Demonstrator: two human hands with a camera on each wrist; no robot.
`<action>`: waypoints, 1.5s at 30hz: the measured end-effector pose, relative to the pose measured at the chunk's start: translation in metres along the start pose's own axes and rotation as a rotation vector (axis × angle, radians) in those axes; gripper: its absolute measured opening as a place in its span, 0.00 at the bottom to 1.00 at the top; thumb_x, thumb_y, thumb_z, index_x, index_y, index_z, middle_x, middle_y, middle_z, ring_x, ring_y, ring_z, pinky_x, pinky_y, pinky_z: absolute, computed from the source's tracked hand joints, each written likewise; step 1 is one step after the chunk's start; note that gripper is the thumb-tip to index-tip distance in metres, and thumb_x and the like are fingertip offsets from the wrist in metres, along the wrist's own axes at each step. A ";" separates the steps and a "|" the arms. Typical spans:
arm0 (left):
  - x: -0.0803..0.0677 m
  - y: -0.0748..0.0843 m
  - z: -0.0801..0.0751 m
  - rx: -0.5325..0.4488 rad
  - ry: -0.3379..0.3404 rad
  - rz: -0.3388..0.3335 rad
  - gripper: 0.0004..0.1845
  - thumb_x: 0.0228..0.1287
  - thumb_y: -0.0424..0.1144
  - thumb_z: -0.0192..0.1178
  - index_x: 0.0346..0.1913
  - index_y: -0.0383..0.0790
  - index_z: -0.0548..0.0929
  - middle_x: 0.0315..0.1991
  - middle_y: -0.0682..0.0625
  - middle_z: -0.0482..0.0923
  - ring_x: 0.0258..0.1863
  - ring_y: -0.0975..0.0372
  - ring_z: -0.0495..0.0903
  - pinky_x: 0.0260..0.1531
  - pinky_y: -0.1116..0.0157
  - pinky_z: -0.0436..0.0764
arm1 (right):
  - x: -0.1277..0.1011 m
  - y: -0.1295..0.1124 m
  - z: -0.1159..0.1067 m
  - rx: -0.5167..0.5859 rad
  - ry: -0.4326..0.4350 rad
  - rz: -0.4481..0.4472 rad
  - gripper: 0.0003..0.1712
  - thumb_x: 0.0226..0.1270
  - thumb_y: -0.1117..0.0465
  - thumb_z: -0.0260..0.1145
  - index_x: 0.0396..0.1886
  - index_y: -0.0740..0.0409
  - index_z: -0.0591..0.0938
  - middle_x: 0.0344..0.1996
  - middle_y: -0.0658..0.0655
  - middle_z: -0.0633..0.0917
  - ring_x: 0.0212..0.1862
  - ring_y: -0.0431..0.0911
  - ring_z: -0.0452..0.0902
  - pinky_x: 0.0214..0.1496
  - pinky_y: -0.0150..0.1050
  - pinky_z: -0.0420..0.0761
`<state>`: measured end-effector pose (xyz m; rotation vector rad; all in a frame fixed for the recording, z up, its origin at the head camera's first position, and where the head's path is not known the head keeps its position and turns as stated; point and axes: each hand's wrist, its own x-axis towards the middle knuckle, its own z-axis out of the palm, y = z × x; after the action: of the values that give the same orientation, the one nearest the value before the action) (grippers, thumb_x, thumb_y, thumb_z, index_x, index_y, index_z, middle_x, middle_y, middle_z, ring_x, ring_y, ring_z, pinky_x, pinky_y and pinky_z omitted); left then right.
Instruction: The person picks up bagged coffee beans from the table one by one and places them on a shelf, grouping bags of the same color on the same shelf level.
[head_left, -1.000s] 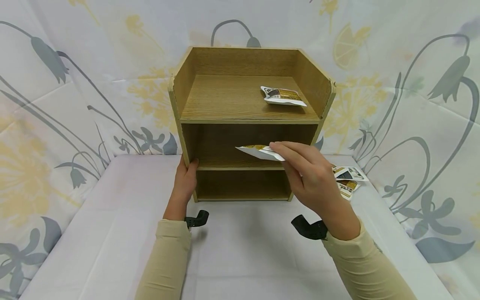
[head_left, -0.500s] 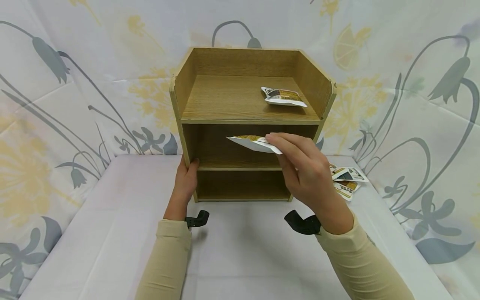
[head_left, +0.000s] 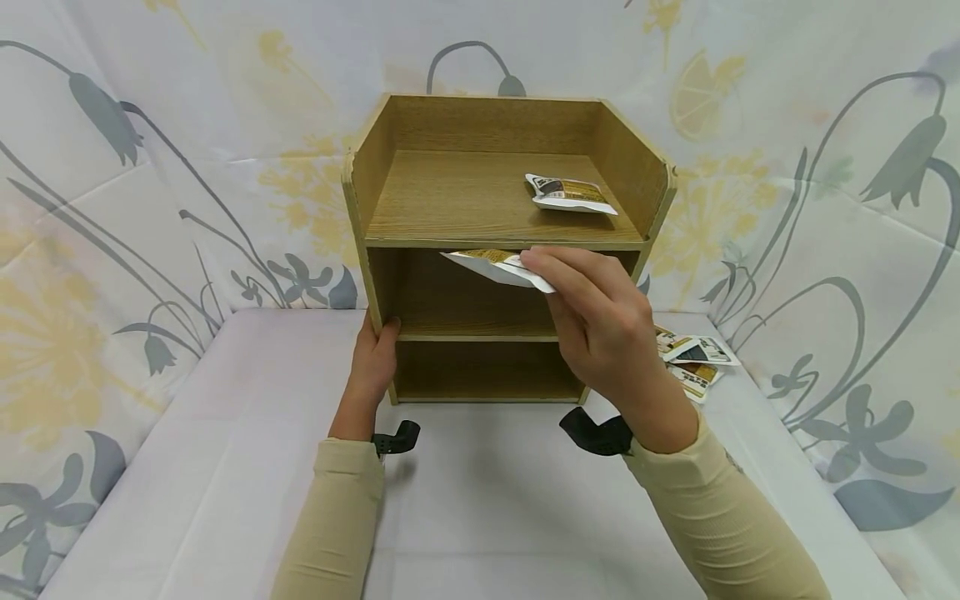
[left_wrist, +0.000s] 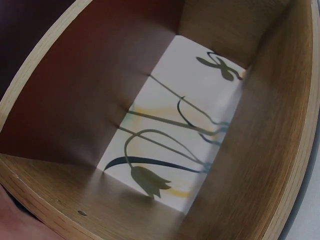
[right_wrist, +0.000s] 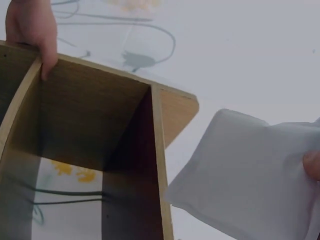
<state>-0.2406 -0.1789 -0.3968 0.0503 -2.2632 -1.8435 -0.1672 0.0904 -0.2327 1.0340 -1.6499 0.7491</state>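
Note:
A small wooden shelf unit (head_left: 480,200) with three levels stands against the patterned backdrop. My left hand (head_left: 372,357) grips its left side panel near the middle board, thumb on the front edge. My right hand (head_left: 600,321) pinches one end of a flat white-and-gold packet (head_left: 498,268), held tilted in front of the middle compartment, just below the top board's front edge. In the right wrist view the plain white back of the packet (right_wrist: 250,175) shows beside the shelf, with the thumb on its edge. A similar packet (head_left: 572,195) lies at the right of the top level.
Several more packets (head_left: 693,360) lie in a pile on the white cloth right of the shelf, partly behind my right hand. The left wrist view looks into a compartment (left_wrist: 250,130) whose back is open to the flowered cloth. Floral fabric hangs behind and at both sides.
My right hand has risen and moved slightly left with the packet, from the middle compartment's lower part up towards the top board's edge. My left hand keeps its grip on the side panel.

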 end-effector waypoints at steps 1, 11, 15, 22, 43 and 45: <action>0.000 0.000 0.000 0.004 -0.001 -0.002 0.31 0.74 0.49 0.41 0.77 0.51 0.51 0.74 0.42 0.56 0.73 0.48 0.57 0.71 0.47 0.57 | 0.001 0.000 0.000 -0.002 0.006 -0.001 0.14 0.68 0.70 0.59 0.49 0.59 0.85 0.44 0.60 0.86 0.44 0.55 0.80 0.45 0.41 0.77; 0.000 0.000 0.000 0.006 0.012 0.010 0.30 0.74 0.48 0.41 0.76 0.50 0.53 0.74 0.42 0.58 0.73 0.49 0.58 0.72 0.48 0.57 | 0.012 0.004 0.007 -0.008 0.050 -0.008 0.14 0.66 0.71 0.60 0.48 0.59 0.85 0.44 0.60 0.86 0.45 0.55 0.80 0.48 0.44 0.77; -0.001 0.001 0.000 0.011 0.012 0.008 0.30 0.75 0.48 0.41 0.76 0.50 0.53 0.74 0.42 0.58 0.73 0.49 0.58 0.71 0.48 0.57 | 0.013 0.009 0.013 -0.014 0.041 -0.007 0.14 0.67 0.71 0.60 0.48 0.59 0.85 0.44 0.60 0.86 0.46 0.55 0.80 0.49 0.44 0.77; -0.002 0.001 0.000 0.005 0.006 0.010 0.30 0.75 0.49 0.41 0.77 0.51 0.52 0.74 0.43 0.56 0.73 0.49 0.57 0.71 0.47 0.57 | 0.015 0.017 0.024 -0.024 0.023 -0.025 0.14 0.68 0.70 0.59 0.49 0.57 0.84 0.45 0.59 0.86 0.46 0.53 0.81 0.48 0.46 0.76; -0.002 0.000 0.000 0.019 0.005 0.024 0.30 0.75 0.48 0.41 0.76 0.51 0.53 0.74 0.42 0.57 0.73 0.48 0.58 0.70 0.45 0.58 | 0.017 0.033 0.054 -0.146 -0.200 -0.033 0.16 0.69 0.63 0.62 0.54 0.59 0.83 0.52 0.58 0.85 0.56 0.52 0.79 0.54 0.48 0.76; -0.001 0.000 -0.001 0.019 0.004 0.027 0.30 0.75 0.48 0.41 0.76 0.51 0.53 0.74 0.42 0.58 0.73 0.48 0.58 0.70 0.46 0.58 | 0.018 0.034 0.058 -0.149 -0.217 -0.024 0.16 0.68 0.64 0.62 0.55 0.59 0.83 0.52 0.59 0.85 0.56 0.52 0.79 0.55 0.48 0.76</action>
<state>-0.2391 -0.1793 -0.3972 0.0270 -2.2679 -1.8065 -0.2244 0.0507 -0.2322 1.0557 -1.8449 0.5027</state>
